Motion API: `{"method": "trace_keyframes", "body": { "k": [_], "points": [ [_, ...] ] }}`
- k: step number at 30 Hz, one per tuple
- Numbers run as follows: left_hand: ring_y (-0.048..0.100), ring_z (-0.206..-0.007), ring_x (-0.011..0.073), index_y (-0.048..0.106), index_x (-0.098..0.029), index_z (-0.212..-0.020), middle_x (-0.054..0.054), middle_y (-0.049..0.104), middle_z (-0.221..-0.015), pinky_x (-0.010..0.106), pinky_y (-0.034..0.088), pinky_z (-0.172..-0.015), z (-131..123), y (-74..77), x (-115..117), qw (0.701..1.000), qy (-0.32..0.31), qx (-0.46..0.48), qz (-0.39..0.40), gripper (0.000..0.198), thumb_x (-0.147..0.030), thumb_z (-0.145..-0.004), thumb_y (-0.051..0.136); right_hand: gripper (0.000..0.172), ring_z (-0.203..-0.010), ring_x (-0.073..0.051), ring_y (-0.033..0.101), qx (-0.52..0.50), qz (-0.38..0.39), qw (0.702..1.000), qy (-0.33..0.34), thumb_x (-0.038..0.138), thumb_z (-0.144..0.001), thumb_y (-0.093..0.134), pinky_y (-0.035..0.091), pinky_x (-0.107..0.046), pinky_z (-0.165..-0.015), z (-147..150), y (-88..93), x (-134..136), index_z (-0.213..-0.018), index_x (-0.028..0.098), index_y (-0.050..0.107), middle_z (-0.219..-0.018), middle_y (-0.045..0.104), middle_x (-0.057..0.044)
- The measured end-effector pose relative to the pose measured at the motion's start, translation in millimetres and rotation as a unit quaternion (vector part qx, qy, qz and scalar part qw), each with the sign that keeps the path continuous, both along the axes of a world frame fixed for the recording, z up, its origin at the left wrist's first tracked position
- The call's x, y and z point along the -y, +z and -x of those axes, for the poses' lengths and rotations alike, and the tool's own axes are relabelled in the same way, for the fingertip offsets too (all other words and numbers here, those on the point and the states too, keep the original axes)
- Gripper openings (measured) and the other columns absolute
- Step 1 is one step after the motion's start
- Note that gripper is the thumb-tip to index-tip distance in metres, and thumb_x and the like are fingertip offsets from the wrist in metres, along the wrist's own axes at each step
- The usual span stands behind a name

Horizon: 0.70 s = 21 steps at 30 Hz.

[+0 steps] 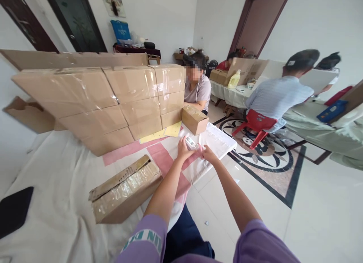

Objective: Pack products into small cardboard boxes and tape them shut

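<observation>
Over the near right part of the table, my left hand grips a small white box with a printed top, fingers closed along its left side. Close by its right end is my right hand, fingers curled together and pointing at the box. Whether this hand holds part of the box or something small is too blurred to tell. Just beyond them stands a small brown carton. To the left of my left forearm lies a longer taped carton with a torn, partly raised flap.
Stacked taped cartons form a wall across the table. Yellow sheets lie at their foot on the white and pink cloth. A person sits beyond; another sits on a red chair. A black flat object lies left.
</observation>
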<state>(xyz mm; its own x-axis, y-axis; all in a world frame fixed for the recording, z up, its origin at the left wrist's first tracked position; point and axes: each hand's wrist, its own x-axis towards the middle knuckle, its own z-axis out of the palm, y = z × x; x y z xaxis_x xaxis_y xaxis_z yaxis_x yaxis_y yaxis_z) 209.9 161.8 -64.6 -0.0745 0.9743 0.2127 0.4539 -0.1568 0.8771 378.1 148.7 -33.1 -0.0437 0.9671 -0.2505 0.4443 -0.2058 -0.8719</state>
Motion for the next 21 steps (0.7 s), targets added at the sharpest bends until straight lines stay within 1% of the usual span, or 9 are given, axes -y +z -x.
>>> {"method": "trace_keyframes", "body": {
  "k": [2,4,6,8,10,13,15,18,21],
  "points": [
    [0.040,-0.150,0.0310,0.045,-0.021,-0.143,0.017,0.044,-0.155,0.048,0.037,-0.122,7,7.1,36,0.999,-0.018,0.040,-0.011,0.067,-0.031,-0.083,0.071,0.070,-0.061,-0.017,0.056,0.001,-0.035,0.999,0.016,0.011,-0.081,0.057,0.052,-0.029,-0.065,6,-1.8,29,-0.149,0.014,0.041,-0.058,0.053,0.008],
    [0.060,-0.129,0.0237,0.056,-0.024,-0.128,0.012,0.062,-0.133,0.041,0.049,-0.110,16,7.8,90,0.996,-0.049,0.072,-0.008,0.033,-0.031,-0.096,0.055,0.074,-0.066,-0.018,0.058,-0.018,-0.093,0.992,0.081,0.015,-0.087,0.052,0.054,-0.033,-0.070,18,-7.0,69,-0.158,0.019,0.030,-0.066,0.055,0.006],
    [0.070,-0.102,0.0206,0.060,-0.025,-0.117,0.007,0.070,-0.114,0.036,0.057,-0.089,28,4.3,150,0.993,-0.072,0.096,0.018,0.024,-0.039,-0.100,0.051,0.071,-0.071,-0.019,0.061,-0.039,-0.155,0.972,0.172,0.020,-0.093,0.048,0.056,-0.037,-0.073,34,-10.8,115,-0.161,0.026,0.026,-0.078,0.059,0.002],
    [0.071,-0.094,0.0199,0.060,-0.024,-0.112,0.006,0.072,-0.106,0.033,0.056,-0.079,46,2.8,205,0.987,-0.079,0.128,0.050,0.026,-0.046,-0.101,0.051,0.069,-0.078,-0.019,0.063,-0.043,-0.174,0.951,0.252,0.022,-0.097,0.046,0.058,-0.039,-0.078,53,-8.2,159,-0.163,0.030,0.024,-0.087,0.061,-0.001],
    [0.070,-0.091,0.0196,0.059,-0.023,-0.105,0.005,0.073,-0.100,0.032,0.053,-0.076,69,7.2,245,0.983,-0.083,0.145,0.076,0.026,-0.048,-0.101,0.052,0.069,-0.082,-0.019,0.064,-0.048,-0.164,0.935,0.309,0.022,-0.100,0.045,0.058,-0.040,-0.082,72,0.0,192,-0.164,0.032,0.023,-0.092,0.062,-0.002],
    [0.065,-0.082,0.0183,0.056,-0.022,-0.089,0.002,0.069,-0.087,0.031,0.045,-0.072,109,20.2,276,0.988,-0.082,0.083,0.105,0.026,-0.045,-0.100,0.053,0.069,-0.083,-0.018,0.062,-0.072,-0.146,0.922,0.351,0.023,-0.102,0.047,0.057,-0.038,-0.081,103,8.4,215,-0.166,0.031,0.021,-0.095,0.062,-0.003],
    [0.060,-0.075,0.0174,0.053,-0.022,-0.081,0.000,0.065,-0.079,0.031,0.040,-0.069,132,29.5,286,0.990,-0.080,0.005,0.115,0.027,-0.041,-0.101,0.050,0.070,-0.082,-0.017,0.061,-0.086,-0.135,0.915,0.370,0.023,-0.102,0.047,0.056,-0.036,-0.080,122,8.0,221,-0.166,0.029,0.020,-0.094,0.061,-0.002],
    [0.056,-0.072,0.0175,0.050,-0.022,-0.078,0.000,0.061,-0.076,0.032,0.036,-0.068,154,44.0,301,0.988,-0.070,-0.082,0.109,0.027,-0.033,-0.101,0.045,0.071,-0.082,-0.016,0.062,-0.083,-0.117,0.905,0.400,0.025,-0.102,0.049,0.056,-0.034,-0.078,138,13.2,223,-0.167,0.028,0.021,-0.095,0.063,-0.002],
    [0.057,-0.074,0.0177,0.052,-0.022,-0.080,0.001,0.062,-0.078,0.032,0.037,-0.069,172,59.0,316,0.991,-0.020,-0.102,0.081,0.026,-0.033,-0.102,0.044,0.067,-0.079,-0.015,0.063,-0.040,-0.126,0.901,0.413,0.031,-0.100,0.056,0.056,-0.029,-0.068,142,42.8,214,-0.163,0.030,0.033,-0.108,0.068,-0.006]
  ]
}}
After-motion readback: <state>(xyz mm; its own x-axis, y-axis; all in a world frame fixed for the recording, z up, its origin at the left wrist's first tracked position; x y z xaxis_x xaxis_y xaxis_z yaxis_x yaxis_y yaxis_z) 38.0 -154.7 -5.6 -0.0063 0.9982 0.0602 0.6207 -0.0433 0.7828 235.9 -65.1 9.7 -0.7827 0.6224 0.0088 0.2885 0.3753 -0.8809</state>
